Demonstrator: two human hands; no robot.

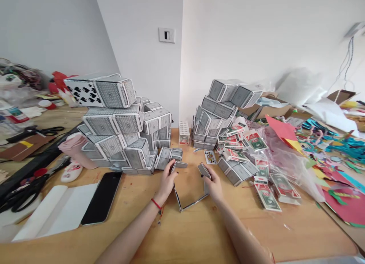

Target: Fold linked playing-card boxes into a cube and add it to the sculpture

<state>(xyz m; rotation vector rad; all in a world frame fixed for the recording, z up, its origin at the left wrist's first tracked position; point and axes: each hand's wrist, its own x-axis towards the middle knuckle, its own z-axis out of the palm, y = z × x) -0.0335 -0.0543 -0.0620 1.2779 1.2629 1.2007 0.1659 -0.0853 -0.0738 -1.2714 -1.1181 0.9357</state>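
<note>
Nearest, at six o'clock of the view's centre, a folded card frame is held at or just above the tabletop. The left hand is closed in a pinch on its nine-o'clock side, the right hand likewise at three. Judged light, springy and easily creased; best held by opposite panels, near the folds. Beyond, small card pieces at eleven and a card block at two restrict reach; farther, card stacks flank twelve o'clock.
</note>
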